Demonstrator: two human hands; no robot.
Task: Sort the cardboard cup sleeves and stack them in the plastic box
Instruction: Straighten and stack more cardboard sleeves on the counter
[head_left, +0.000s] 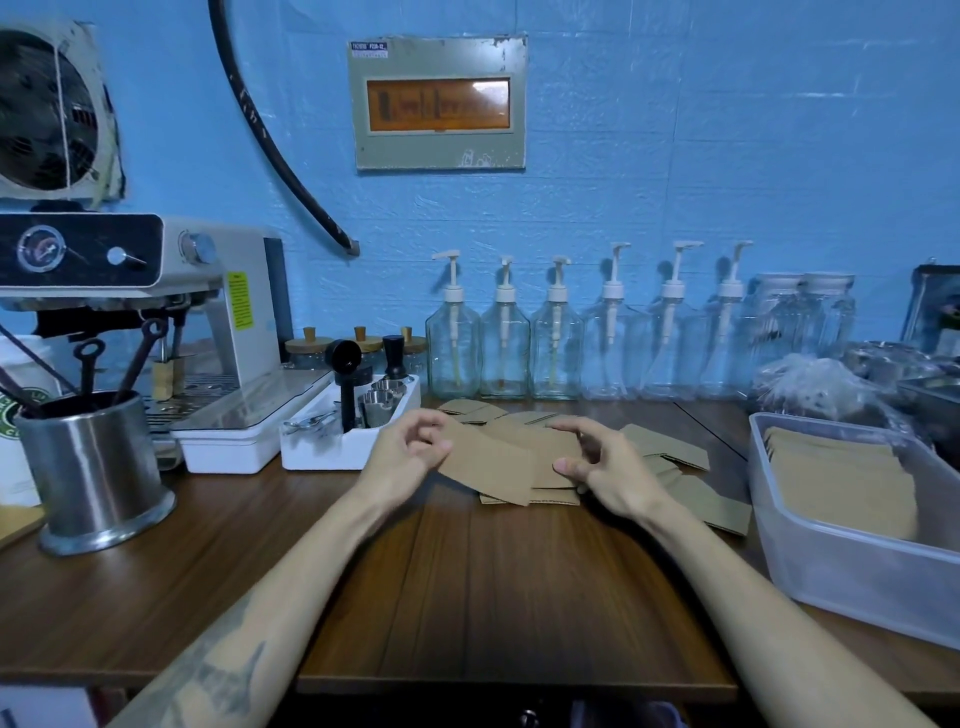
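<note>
curled fingers of the left hand (410, 457) pinch the left end of a flat cardboard sleeve (498, 462), and the right hand (597, 467) grips its right end between thumb and bent fingers, so the sleeve hangs just above the loose pile of sleeves (670, 467) spread on the wooden counter (493, 582). both forearms reach in from the near edge of the counter, wrists raised, the left one tattooed. bare wood lies open between the arms, on the near side of the pile. right of the pile, near but apart, stands the translucent plastic box (852, 566) with rounded corners, a stack of tan sleeves (841, 473) already inside. left of the pile sits a white tray (311, 452) of tools, and behind the pile a row of clear pump bottles (556, 348) lines the blue wall.
</note>
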